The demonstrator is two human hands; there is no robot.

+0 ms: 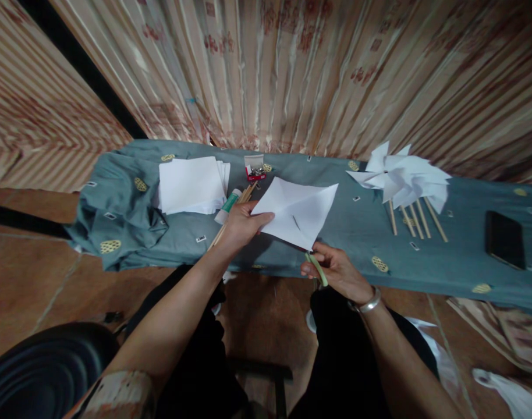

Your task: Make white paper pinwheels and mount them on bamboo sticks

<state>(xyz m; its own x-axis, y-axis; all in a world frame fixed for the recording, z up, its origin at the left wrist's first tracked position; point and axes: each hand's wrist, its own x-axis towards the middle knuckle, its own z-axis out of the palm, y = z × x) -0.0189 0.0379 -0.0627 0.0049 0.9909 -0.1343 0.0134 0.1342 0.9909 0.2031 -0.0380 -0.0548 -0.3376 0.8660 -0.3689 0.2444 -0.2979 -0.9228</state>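
Observation:
My left hand (244,224) pinches the left corner of a white paper square (298,203), which shows fold lines and is held above the cloth. In my right hand (336,270) are scissors (317,269) with pale green handles. One dark blade shows over the paper near its lower corner; the rest of the blades is hidden by the sheet. Beneath my left hand lie several thin wooden sticks (216,237) and a green and white glue stick (229,205). Just beyond the paper sits a small open red box (255,169) of shiny metal pins.
A stack of white paper (190,186) lies on the left of the cloth-covered table (357,233). Several paper pinwheels (405,174) on sticks are piled at the right, with a black phone (504,238) beyond them. A black stool (52,372) stands at lower left.

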